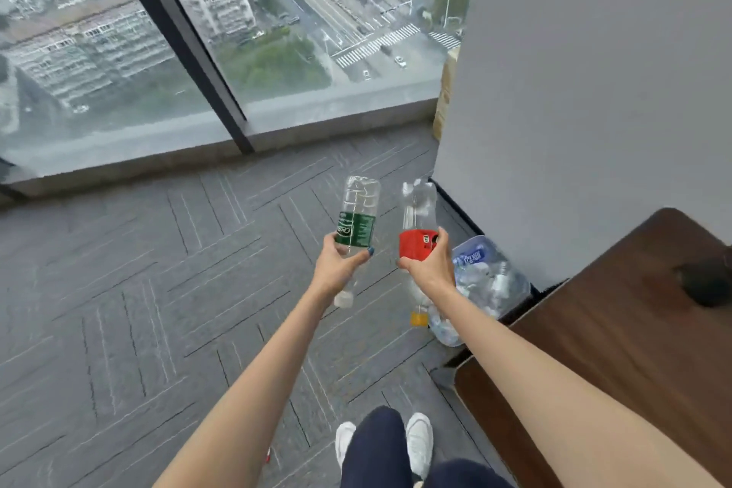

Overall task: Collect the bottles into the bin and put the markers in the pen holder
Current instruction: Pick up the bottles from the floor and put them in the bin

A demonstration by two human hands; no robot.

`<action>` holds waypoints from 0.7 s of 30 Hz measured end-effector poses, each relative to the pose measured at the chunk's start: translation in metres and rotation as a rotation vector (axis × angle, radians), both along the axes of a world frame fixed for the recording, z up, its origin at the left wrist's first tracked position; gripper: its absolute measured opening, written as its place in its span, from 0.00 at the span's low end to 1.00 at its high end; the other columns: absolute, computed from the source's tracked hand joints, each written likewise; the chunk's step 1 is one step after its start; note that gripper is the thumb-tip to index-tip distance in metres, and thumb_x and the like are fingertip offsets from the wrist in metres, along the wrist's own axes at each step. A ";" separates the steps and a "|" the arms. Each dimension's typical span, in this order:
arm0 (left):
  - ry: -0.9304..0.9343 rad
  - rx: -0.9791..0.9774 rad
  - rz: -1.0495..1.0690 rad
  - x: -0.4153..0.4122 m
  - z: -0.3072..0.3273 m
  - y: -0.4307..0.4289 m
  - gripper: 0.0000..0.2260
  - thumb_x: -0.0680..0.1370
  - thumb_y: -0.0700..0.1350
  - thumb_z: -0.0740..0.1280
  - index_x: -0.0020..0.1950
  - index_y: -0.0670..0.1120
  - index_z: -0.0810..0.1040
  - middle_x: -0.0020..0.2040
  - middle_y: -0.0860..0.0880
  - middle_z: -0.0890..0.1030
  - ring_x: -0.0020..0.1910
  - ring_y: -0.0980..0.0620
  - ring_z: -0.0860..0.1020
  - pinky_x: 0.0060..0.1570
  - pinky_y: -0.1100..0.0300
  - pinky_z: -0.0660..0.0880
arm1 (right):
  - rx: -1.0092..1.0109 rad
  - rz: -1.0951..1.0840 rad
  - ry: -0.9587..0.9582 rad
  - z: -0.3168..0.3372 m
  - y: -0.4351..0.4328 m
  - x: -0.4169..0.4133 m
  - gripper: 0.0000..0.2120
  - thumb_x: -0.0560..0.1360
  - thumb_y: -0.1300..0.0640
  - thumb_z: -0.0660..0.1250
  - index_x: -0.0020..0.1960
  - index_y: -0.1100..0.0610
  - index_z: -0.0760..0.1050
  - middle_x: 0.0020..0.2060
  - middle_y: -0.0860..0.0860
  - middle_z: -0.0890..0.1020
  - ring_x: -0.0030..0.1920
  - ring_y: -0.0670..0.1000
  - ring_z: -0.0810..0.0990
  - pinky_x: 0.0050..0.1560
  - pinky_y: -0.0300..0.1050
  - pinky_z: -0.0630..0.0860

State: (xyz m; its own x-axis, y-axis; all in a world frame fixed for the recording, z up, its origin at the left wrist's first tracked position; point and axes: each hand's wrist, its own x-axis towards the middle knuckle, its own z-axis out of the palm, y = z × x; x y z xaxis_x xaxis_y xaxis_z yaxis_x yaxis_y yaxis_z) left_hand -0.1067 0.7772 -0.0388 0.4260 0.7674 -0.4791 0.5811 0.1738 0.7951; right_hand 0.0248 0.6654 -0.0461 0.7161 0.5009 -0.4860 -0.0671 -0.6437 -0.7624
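Observation:
My left hand (340, 267) grips a clear empty bottle with a green label (356, 226), held upside down with its white cap toward me. My right hand (429, 269) grips a clear bottle with a red label (418, 228), also inverted, its yellow cap (419, 318) hanging below the wrist. Both bottles are held out over the carpet, side by side and apart. Just right of my right hand, on the floor against the wall, sits a clear bin (491, 281) holding several crushed clear bottles. No markers or pen holder are in sight.
A dark wooden table (618, 349) fills the lower right, with a dark object (705, 283) on it. A grey wall (594, 91) rises behind the bin. A floor-to-ceiling window (158, 51) spans the far side. My white shoes (420, 444) stand on grey carpet.

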 end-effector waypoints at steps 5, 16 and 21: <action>0.040 -0.067 -0.213 0.087 -0.025 0.004 0.32 0.71 0.53 0.74 0.69 0.46 0.63 0.59 0.47 0.76 0.58 0.49 0.76 0.58 0.53 0.73 | 0.015 -0.258 0.097 -0.017 -0.019 0.059 0.47 0.67 0.57 0.76 0.76 0.50 0.50 0.65 0.55 0.70 0.57 0.58 0.76 0.60 0.57 0.75; 0.195 -0.205 -0.587 0.224 -0.104 0.030 0.31 0.73 0.50 0.73 0.70 0.44 0.61 0.59 0.44 0.77 0.57 0.47 0.77 0.57 0.52 0.74 | -0.096 -0.745 0.272 -0.088 -0.020 0.147 0.43 0.67 0.59 0.77 0.72 0.55 0.53 0.63 0.57 0.71 0.58 0.60 0.76 0.60 0.55 0.74; 0.268 -0.254 -0.706 0.260 -0.159 0.031 0.34 0.73 0.51 0.73 0.70 0.42 0.58 0.59 0.43 0.77 0.57 0.45 0.77 0.59 0.49 0.75 | -0.154 -0.924 0.344 -0.135 -0.021 0.162 0.42 0.65 0.59 0.76 0.71 0.56 0.55 0.59 0.56 0.71 0.54 0.59 0.76 0.56 0.54 0.75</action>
